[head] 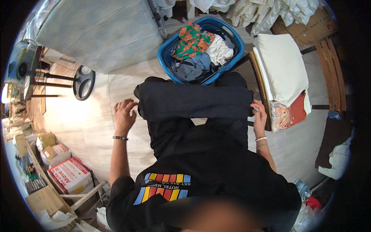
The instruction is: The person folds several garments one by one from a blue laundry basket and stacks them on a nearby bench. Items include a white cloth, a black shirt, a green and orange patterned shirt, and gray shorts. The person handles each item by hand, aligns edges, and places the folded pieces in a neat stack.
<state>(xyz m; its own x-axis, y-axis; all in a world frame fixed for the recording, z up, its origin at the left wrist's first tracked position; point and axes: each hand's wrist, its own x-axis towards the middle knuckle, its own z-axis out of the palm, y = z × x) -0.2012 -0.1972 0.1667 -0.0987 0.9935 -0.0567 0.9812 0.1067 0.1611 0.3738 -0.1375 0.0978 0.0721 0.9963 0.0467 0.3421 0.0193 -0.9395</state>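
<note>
A folded black cloth, seemingly a garment, lies as a wide band across my lap. My left hand is at its left end, fingers bent and spread, with nothing in them. At the opposite end is my right hand, its fingertips at the cloth's edge; whether they pinch it is unclear. Just beyond my knees stands a blue plastic laundry basket of crumpled clothes. A green and orange patterned cloth lies on top in it, beside a white cloth and grey-blue garments.
To the right, a stack of folded fabric includes a cream cloth and a red-brown piece, beside a slatted wooden seat. A mattress-like panel and a pedestal fan stand left. Boxes fill the lower left.
</note>
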